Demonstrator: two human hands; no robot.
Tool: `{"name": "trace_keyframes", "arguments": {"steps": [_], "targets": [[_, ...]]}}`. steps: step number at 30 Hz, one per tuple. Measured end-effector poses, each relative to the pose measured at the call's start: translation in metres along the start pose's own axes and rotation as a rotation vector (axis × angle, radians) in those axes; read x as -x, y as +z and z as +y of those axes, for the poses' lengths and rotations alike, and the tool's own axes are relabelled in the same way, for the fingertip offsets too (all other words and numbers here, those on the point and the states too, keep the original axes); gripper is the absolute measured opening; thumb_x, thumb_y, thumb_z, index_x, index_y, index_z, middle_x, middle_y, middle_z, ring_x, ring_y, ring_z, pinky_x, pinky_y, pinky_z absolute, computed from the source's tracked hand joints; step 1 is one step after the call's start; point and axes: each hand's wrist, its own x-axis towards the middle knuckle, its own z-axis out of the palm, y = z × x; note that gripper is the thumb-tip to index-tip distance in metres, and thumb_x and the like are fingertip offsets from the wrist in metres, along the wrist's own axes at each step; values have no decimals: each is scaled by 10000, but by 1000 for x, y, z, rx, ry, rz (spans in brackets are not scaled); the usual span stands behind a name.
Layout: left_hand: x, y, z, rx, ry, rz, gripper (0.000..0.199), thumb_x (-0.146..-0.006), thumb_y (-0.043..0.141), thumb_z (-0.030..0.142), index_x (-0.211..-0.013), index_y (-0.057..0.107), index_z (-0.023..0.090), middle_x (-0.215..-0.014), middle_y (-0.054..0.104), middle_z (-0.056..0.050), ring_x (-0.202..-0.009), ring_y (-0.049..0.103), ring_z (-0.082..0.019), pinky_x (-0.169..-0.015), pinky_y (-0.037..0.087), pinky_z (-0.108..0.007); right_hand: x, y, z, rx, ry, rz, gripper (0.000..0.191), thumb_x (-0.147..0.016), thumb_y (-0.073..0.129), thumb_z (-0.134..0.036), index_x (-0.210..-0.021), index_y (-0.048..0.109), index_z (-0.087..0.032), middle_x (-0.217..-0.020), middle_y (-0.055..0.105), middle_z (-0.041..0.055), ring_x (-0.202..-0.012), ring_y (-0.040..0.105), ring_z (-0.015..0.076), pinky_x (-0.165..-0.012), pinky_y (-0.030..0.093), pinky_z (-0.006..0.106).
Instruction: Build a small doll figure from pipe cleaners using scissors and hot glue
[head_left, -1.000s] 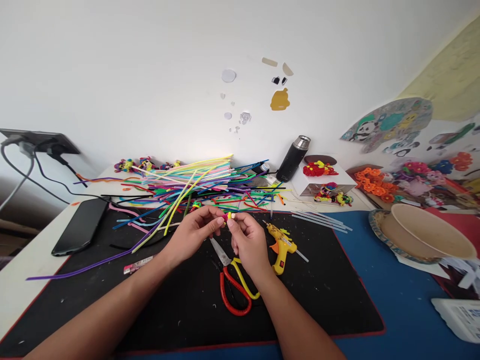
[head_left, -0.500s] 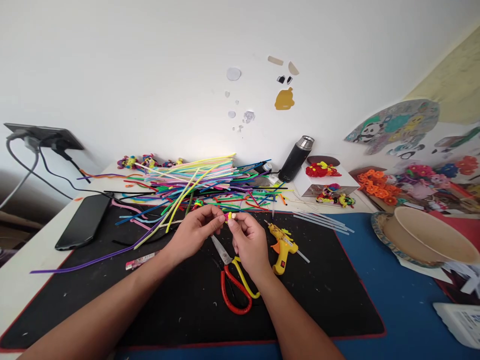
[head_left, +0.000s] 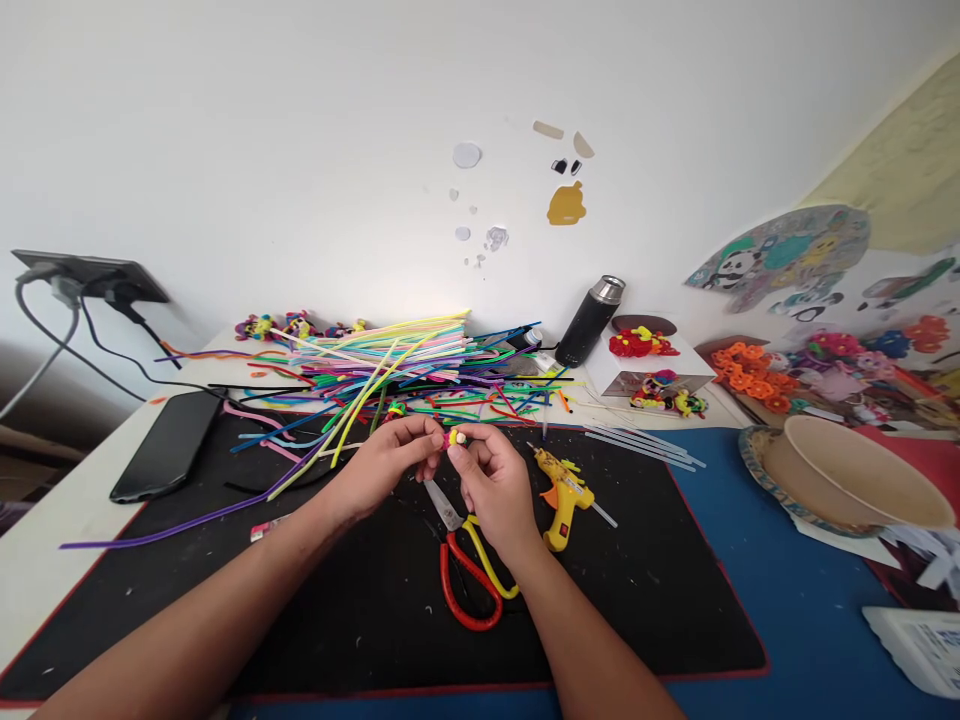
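pinching a small pink-and-yellow piece (head_left: 454,439) near seven o'clock from view centre, the left hand (head_left: 391,456) and right hand (head_left: 496,482) are clamping its opposite ends, seemingly shaping it. scissors (head_left: 448,512) are lying at the piece's six o'clock; the next move is probably calling for steadiness.

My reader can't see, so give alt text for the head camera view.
A person's left hand and right hand hold a small pink, yellow and white piece above a black mat. Scissors and a yellow glue gun lie nearby, colourful pipe cleaners behind.
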Motion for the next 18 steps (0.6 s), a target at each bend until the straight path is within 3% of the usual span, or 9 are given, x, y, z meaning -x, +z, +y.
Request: {"name": "trace_keyframes", "arguments": {"steps": [10, 18], "targets": [[0, 0, 2, 56, -58, 8, 294, -812, 785, 452, -765, 663, 188, -624, 607, 8, -557, 509, -131, -559, 423, -260, -1, -2, 2, 71, 3, 6, 349, -917, 748, -542, -1042, 718, -218, -580, 462, -80, -458, 416, 110, -429, 325, 244], [0, 1, 4, 131, -140, 22, 256, -767, 809, 399, -749, 676, 181, -600, 584, 17, -545, 515, -128, -542, 403, -253, 3, 0, 3, 103, -52, -8, 259, -943, 723, -435, -1092, 703, -225, -603, 478, -79, -469, 415, 109, -444, 327, 236]]}}
